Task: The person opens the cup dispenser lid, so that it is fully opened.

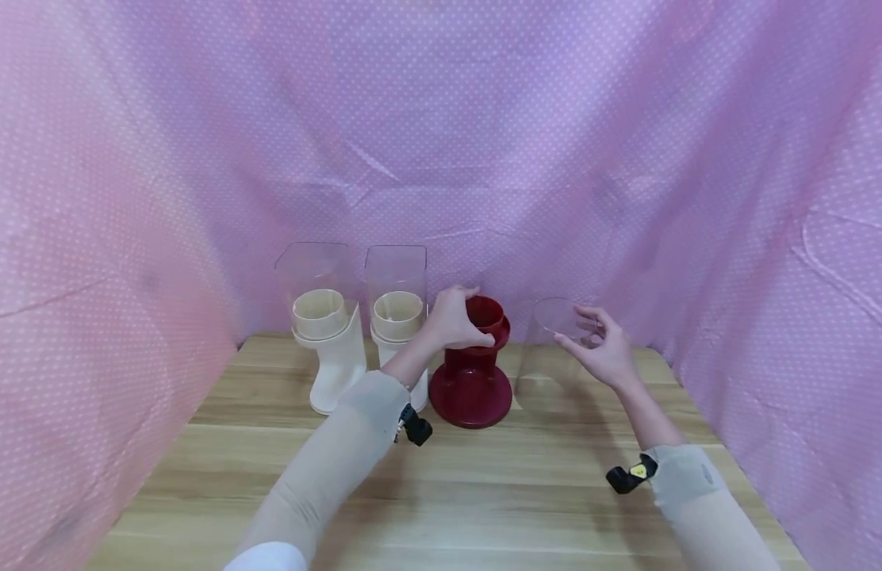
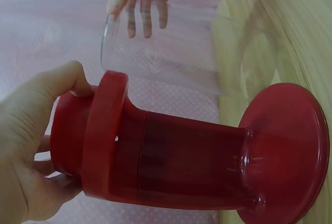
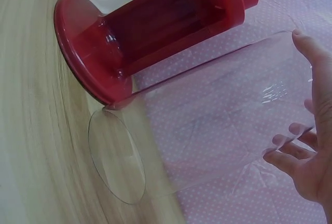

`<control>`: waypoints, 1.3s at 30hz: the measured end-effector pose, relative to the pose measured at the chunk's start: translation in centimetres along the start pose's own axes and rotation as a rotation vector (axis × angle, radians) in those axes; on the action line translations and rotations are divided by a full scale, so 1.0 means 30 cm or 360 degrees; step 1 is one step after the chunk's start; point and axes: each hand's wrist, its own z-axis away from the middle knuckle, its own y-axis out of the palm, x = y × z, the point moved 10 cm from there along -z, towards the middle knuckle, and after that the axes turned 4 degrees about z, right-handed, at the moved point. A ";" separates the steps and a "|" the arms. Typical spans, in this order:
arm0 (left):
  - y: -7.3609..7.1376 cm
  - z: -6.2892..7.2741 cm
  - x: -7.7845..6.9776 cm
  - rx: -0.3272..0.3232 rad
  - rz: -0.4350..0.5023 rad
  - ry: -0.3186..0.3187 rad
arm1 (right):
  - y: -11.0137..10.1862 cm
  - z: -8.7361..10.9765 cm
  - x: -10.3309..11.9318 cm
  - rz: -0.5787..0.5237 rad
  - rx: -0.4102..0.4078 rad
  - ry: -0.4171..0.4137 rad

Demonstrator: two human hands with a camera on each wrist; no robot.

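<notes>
A red stand (image 1: pixel 472 396) with a round base and a short column stands upright on the table. My left hand (image 1: pixel 455 317) grips the red cup-shaped collar (image 2: pixel 70 125) at its top, thumb on one side and fingers on the other. To the right, my right hand (image 1: pixel 607 354) holds a clear open cylinder (image 3: pixel 223 105) by its upper rim, with the thumb opposite the fingers. The cylinder is upright beside the red stand, its lower rim close to the table and near the red base in the right wrist view.
Left of the red stand are two cream stands, one at far left (image 1: pixel 339 365) and one (image 1: pixel 398 317) partly hidden behind my left arm. Clear panels rise behind their cups. The wooden table (image 1: pixel 484 507) ends at a pink dotted curtain (image 1: pixel 441 143) behind and on both sides.
</notes>
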 end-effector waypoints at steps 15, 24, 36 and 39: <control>-0.031 0.013 -0.038 0.0028 -0.0130 0.0044 | 0.013 -0.008 0.028 0.0043 0.0002 0.0004; -0.340 0.219 -0.335 -0.0572 -0.0021 0.0662 | -0.043 -0.014 0.270 -0.0048 -0.0263 -0.0265; -0.598 0.370 -0.056 -0.1097 0.0148 0.0502 | 0.280 -0.074 0.593 -0.0298 0.0083 -0.0444; -0.554 0.358 0.030 -0.1020 0.0193 0.0401 | 0.357 -0.077 0.635 -0.0284 0.0149 -0.0445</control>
